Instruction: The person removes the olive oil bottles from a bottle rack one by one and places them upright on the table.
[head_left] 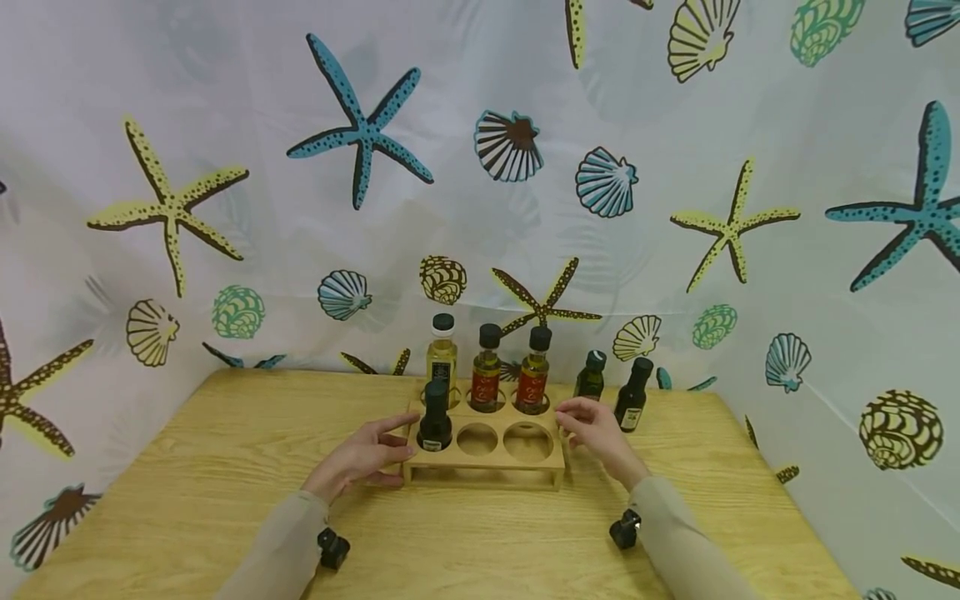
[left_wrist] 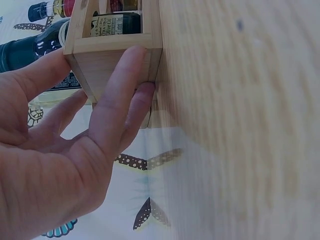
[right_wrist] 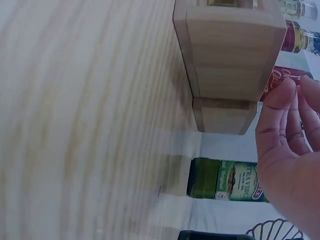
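A wooden six-hole rack stands mid-table. Its back row holds a pale yellow bottle and two red-labelled bottles. A dark bottle sits in the front left hole; the other two front holes are empty. My left hand lays straight fingers against the rack's left end. My right hand hovers by the right end, fingers relaxed, holding nothing; I cannot tell whether it touches.
A green bottle and a dark bottle stand on the wooden table just right of the rack, behind my right hand. The green bottle shows close to my fingers. A starfish-and-shell curtain surrounds the table.
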